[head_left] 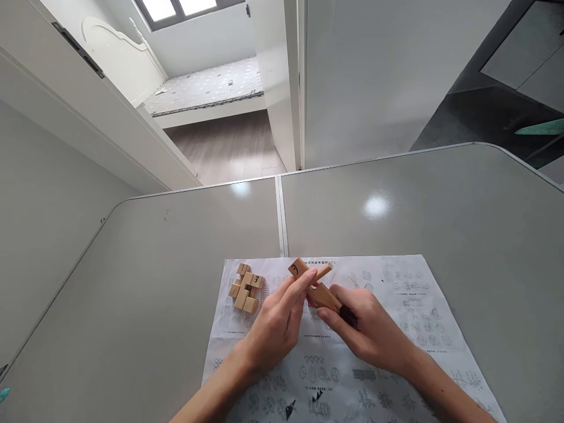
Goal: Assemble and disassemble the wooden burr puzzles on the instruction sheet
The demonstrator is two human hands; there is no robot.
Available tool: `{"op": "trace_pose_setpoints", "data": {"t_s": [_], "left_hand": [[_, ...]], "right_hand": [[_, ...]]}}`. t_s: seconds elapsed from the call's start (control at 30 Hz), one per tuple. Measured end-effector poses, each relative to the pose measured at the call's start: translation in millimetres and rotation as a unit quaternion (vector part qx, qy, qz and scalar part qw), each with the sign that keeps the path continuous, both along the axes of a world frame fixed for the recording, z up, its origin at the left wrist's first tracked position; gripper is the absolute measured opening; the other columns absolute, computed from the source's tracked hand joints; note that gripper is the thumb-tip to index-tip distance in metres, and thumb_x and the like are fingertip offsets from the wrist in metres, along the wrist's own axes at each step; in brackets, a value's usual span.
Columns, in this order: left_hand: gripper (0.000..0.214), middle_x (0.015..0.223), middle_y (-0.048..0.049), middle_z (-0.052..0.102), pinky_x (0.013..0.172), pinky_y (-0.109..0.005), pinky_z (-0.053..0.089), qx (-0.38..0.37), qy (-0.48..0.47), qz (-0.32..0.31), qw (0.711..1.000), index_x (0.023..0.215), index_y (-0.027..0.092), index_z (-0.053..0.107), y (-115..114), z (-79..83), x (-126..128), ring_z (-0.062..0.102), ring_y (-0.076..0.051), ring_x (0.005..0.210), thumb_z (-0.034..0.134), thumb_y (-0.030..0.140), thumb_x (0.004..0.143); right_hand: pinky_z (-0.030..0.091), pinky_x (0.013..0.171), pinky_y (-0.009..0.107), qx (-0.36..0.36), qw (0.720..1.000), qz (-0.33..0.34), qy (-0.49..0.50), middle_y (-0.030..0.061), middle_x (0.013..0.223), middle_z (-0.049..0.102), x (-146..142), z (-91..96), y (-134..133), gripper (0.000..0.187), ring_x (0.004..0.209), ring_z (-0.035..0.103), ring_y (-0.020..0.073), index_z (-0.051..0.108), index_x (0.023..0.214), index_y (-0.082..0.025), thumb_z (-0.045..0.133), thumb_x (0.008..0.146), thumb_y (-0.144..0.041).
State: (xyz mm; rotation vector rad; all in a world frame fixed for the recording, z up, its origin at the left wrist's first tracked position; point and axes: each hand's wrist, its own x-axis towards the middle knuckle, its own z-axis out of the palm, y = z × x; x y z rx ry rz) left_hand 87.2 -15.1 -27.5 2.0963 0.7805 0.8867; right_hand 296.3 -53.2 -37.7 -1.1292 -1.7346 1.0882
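Both my hands meet over a printed instruction sheet (pixel 396 305) on the grey table. My left hand (pixel 277 326) pinches a notched wooden puzzle piece (pixel 299 269) marked with a handwritten number, fingers closed on it. My right hand (pixel 374 335) grips a second wooden bar (pixel 325 296) that crosses the first one, thumb and fingers closed round it. A partly assembled cluster of wooden puzzle blocks (pixel 247 288) lies on the sheet's left top corner, just left of my left hand.
The grey table (pixel 154 282) is made of two tops joined by a seam (pixel 280 223) running away from me. Its far edge borders a white wall and a doorway onto a wooden floor and a bed. A dark floor lies at the far right.
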Motion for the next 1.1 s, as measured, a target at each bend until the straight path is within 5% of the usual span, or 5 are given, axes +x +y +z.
{"op": "trace_pose_setpoints", "data": {"t_s": [0.23, 0.4, 0.63, 1.1], "left_hand": [[0.068, 0.152, -0.0113, 0.064, 0.108, -0.04, 0.061, 0.001, 0.012, -0.033, 0.999, 0.168, 0.035, 0.032, -2.0, 0.4, 0.0, 0.068, -0.022, 0.132, 0.044, 0.005, 0.108], [0.058, 0.144, -0.0111, 0.069, 0.103, -0.04, 0.062, 0.006, 0.001, -0.002, 1.0, 0.16, 0.033, 0.043, -3.3, -1.4, -0.4, 0.07, -0.022, 0.127, 0.043, 0.006, 0.109], [0.047, 0.13, -0.0121, 0.075, 0.09, -0.033, 0.064, 0.035, -0.04, -0.015, 0.998, 0.151, 0.025, 0.052, -0.9, -6.3, -2.3, 0.073, -0.02, 0.115, 0.048, 0.006, 0.108], [0.039, 0.143, -0.017, 0.069, 0.109, -0.046, 0.06, 0.005, 0.006, -0.03, 1.0, 0.146, 0.023, 0.048, -6.4, -9.5, -1.7, 0.067, -0.026, 0.136, 0.045, 0.008, 0.11]], "right_hand": [[0.029, 0.055, 0.027, 0.023, 1.0, 0.006, -0.005, -0.0082, 0.067, 0.037, -2.6, 1.2, 0.6, 0.024, 0.057, 0.032, 0.0113, 0.045, 0.088, -0.023, 0.055, 0.108, -0.029], [0.027, 0.054, 0.028, 0.001, 1.0, 0.009, -0.001, -0.0082, 0.066, 0.034, -1.4, 3.8, 0.1, 0.033, 0.056, 0.029, 0.0113, 0.036, 0.08, -0.025, 0.053, 0.109, -0.03], [0.028, 0.057, 0.029, -0.023, 0.999, 0.037, 0.018, -0.0066, 0.068, 0.037, 2.2, 7.7, 1.2, 0.029, 0.059, 0.029, 0.0125, 0.044, 0.083, -0.023, 0.048, 0.111, -0.032], [0.028, 0.058, 0.029, 0.016, 1.0, 0.024, 0.001, -0.006, 0.068, 0.04, 0.3, 5.0, 0.0, 0.037, 0.06, 0.032, 0.0125, 0.033, 0.078, -0.024, 0.047, 0.111, -0.027]]}}
